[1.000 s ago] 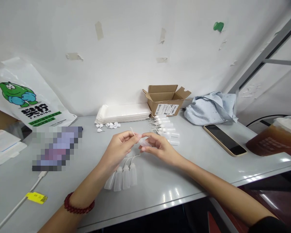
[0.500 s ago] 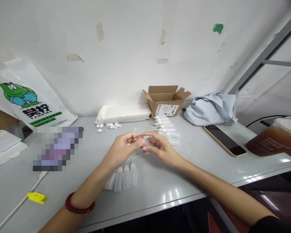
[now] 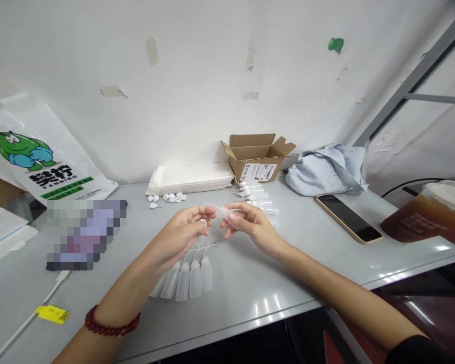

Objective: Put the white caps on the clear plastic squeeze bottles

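Above the middle of the table, my right hand (image 3: 250,225) is closed around a small translucent squeeze bottle (image 3: 228,216), whose thin white tube points left. A short gap away, my left hand (image 3: 185,227) pinches a small white cap (image 3: 203,223) between thumb and fingers. Below my left hand lies a row of several similar bottles (image 3: 182,283) with bent tubes, partly behind the wrist. Beyond my right hand, more bottles (image 3: 260,195) lie in a stack, some hidden by the fingers. Several loose white caps (image 3: 176,197) are scattered behind my left hand.
Against the wall stand a stack of white packets (image 3: 193,177) and an open cardboard box (image 3: 256,169). A blue cloth bag (image 3: 324,169), a phone (image 3: 348,219) and a drink cup (image 3: 424,215) sit right. A blurred-out device (image 3: 89,237) with a cable (image 3: 26,321) lies left.
My hands have come apart: both were at the bottle, which now sits in my right hand alone. My left hand has drawn left, and a white cap shows in its fingers.
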`<state>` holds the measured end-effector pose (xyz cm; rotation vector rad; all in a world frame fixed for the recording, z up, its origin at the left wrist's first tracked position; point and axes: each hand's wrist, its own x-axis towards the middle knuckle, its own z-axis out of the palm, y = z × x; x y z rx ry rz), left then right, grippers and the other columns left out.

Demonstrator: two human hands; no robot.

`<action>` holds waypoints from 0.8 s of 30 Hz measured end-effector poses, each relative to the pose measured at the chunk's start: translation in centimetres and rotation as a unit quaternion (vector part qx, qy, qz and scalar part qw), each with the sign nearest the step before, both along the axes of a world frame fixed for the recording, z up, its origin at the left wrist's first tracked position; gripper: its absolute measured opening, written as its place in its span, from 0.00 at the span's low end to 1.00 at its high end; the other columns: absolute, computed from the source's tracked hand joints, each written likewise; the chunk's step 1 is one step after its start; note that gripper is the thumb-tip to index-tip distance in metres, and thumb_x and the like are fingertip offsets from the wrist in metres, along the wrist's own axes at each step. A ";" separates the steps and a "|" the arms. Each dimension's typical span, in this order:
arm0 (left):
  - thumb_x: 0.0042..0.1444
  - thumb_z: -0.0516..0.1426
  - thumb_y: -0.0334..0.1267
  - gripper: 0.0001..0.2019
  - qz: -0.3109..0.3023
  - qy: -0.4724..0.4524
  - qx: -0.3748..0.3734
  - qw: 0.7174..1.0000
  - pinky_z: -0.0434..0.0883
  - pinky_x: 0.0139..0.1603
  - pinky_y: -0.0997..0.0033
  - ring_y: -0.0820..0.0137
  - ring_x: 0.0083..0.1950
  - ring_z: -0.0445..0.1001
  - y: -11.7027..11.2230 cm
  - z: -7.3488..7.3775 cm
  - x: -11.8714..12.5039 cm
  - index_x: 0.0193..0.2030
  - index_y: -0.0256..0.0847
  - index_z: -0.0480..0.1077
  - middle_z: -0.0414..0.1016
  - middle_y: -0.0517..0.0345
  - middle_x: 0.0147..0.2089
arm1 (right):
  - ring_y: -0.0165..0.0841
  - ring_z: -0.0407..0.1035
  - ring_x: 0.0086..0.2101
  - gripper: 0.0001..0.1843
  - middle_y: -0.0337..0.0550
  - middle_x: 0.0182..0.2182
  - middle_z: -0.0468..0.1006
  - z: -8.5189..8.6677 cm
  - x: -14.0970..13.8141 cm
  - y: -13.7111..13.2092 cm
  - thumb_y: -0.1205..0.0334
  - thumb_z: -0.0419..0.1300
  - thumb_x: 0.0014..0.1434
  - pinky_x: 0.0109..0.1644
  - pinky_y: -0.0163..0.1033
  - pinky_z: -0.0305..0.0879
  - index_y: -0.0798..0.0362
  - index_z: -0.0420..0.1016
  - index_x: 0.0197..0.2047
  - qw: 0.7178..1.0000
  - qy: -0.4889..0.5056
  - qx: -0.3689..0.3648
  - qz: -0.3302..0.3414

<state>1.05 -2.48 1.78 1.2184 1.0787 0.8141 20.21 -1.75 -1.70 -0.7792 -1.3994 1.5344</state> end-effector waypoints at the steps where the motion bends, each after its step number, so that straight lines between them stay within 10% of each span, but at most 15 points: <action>1: 0.47 0.57 0.31 0.13 0.009 0.003 -0.008 1.000 0.66 0.46 0.68 0.71 0.41 0.69 0.0 0.0 0.0 0.42 0.40 0.71 0.71 0.57 0.41 | 0.30 0.73 0.26 0.17 0.41 0.30 0.78 0.0 0.1 0.1 0.53 0.61 0.56 0.36 0.39 0.69 0.54 0.69 0.44 1.000 0.015 -0.017 0.002; 7: 0.52 0.59 0.39 0.15 -0.006 -0.005 -0.004 1.000 0.66 0.55 0.62 0.65 0.50 0.73 0.2 -0.3 0.1 0.48 0.40 0.71 0.74 0.51 0.49 | 0.29 0.72 0.23 0.17 0.41 0.29 0.78 0.3 0.2 0.1 0.53 0.63 0.54 0.32 0.39 0.68 0.55 0.69 0.41 0.996 0.045 -0.076 0.013; 13: 0.54 0.57 0.47 0.19 -0.050 0.044 0.021 0.998 0.70 0.32 0.69 0.72 0.29 0.73 0.0 0.0 0.3 0.49 0.39 0.65 0.76 0.54 0.37 | 0.28 0.71 0.21 0.16 0.40 0.28 0.77 0.5 0.2 0.0 0.53 0.62 0.55 0.30 0.37 0.66 0.56 0.69 0.41 0.994 0.040 -0.090 0.048; 24: 0.55 0.55 0.49 0.16 -0.048 0.143 0.140 0.979 0.58 0.23 0.75 0.76 0.23 0.58 0.1 0.1 0.1 0.42 0.41 0.74 0.69 0.61 0.28 | 0.23 0.64 0.17 0.13 0.39 0.26 0.76 0.7 0.4 0.0 0.54 0.60 0.57 0.26 0.33 0.62 0.55 0.69 0.39 0.991 0.019 -0.087 0.095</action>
